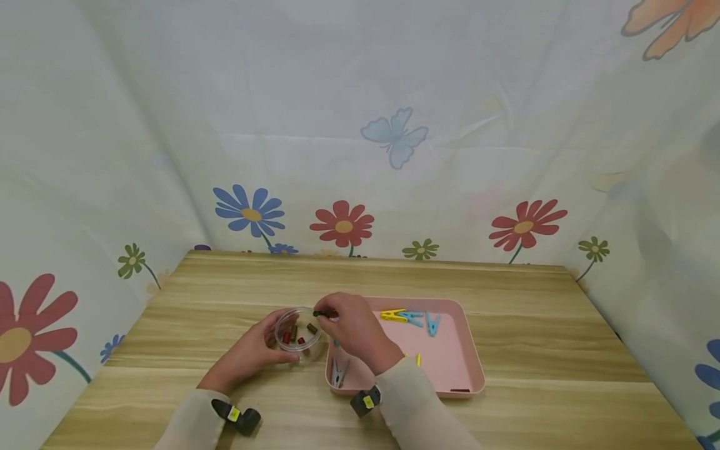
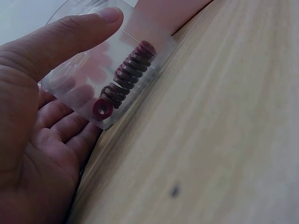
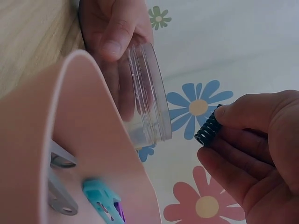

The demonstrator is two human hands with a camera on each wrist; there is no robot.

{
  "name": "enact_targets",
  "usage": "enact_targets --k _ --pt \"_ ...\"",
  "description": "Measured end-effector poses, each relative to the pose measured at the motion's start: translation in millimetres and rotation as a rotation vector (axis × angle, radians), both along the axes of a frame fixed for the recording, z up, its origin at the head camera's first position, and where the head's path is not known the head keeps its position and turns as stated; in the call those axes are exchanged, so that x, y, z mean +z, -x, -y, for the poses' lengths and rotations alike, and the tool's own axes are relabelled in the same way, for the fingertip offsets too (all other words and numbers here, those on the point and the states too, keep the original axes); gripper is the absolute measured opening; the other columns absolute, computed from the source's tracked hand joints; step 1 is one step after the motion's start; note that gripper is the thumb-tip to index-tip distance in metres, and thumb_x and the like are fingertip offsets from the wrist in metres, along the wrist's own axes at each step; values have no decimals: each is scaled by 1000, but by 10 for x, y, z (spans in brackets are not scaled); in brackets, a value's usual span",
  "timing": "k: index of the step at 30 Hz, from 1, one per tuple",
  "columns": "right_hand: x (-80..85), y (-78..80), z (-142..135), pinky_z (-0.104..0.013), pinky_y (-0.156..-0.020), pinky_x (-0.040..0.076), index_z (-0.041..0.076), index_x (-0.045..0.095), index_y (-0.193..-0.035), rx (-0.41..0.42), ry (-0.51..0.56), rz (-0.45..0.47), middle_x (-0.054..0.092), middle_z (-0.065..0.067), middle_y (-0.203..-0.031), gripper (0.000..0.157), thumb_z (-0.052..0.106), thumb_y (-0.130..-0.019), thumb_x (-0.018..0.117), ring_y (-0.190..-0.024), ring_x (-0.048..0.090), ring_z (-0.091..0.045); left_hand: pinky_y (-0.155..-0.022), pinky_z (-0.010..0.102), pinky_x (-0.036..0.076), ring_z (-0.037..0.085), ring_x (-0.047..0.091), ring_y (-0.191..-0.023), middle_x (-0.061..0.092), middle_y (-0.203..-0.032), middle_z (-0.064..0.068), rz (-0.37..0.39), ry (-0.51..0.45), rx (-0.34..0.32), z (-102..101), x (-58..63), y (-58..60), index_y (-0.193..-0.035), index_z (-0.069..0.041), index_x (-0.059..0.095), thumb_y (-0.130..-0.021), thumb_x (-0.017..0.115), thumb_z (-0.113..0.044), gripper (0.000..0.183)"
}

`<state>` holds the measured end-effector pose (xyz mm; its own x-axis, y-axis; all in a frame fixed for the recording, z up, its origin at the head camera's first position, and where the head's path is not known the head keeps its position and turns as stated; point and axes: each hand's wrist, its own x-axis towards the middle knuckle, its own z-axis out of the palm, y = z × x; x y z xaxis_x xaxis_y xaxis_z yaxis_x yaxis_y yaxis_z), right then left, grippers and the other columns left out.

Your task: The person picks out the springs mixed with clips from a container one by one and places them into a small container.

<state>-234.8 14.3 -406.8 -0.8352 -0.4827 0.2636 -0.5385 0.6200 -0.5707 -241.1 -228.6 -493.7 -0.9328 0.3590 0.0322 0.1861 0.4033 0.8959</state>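
Observation:
My left hand (image 1: 260,342) grips a clear round plastic jar (image 1: 279,337) by its side, thumb and fingers around it. Inside the jar lie several coil springs, red (image 2: 102,109) and brownish (image 2: 131,70). Above the jar's rim on the right, my right hand (image 1: 355,328) pinches a dark green coil spring (image 3: 209,128) between thumb and fingertips. In the right wrist view this spring is apart from the jar's open mouth. Below the right forearm is a pink tray (image 1: 471,350), partly hidden by that hand.
Yellow (image 1: 392,314) and blue clothespins (image 1: 432,324) lie in the tray's upper part, a grey clothespin (image 1: 339,373) at its lower left. A dark red strip-like piece (image 1: 460,390) lies at its lower right. The wooden table (image 1: 540,325) meets a flower-printed cloth (image 1: 450,187) behind.

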Motion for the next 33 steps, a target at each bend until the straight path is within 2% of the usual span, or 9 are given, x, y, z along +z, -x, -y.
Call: enact_targets --k 6,22,29,33 --pt "13 -12 57 -22 -83 55 18 70 -110 -7 -31 12 68 7 -104 18 25 -94 64 -92 64 -4 -116 51 27 25 37 -142 46 -150 5 31 -7 14 4 5 -10 -144 -25 40 -71 86 -29 86" --pt "32 -43 156 -20 -84 54 21 70 -111 17 -115 10 68 8 -106 19 25 -93 66 -92 63 -6 -116 50 27 24 37 -143 45 -150 3 27 -22 1 24 0 -9 -143 -26 41 -71 87 -30 85" --pt "4 -49 171 -20 -85 54 20 69 -112 24 -126 20 68 7 -108 20 24 -94 65 -94 64 -12 -116 51 27 24 36 -143 45 -150 2 22 -18 8 22 -6 -9 -143 -27 40 -71 86 -31 86" --pt "-10 -43 178 -20 -86 54 20 69 -112 25 -125 27 68 7 -108 19 24 -94 65 -94 64 -12 -117 48 28 23 36 -143 45 -150 1 21 -16 7 15 3 -15 -143 -27 40 -71 86 -31 86"
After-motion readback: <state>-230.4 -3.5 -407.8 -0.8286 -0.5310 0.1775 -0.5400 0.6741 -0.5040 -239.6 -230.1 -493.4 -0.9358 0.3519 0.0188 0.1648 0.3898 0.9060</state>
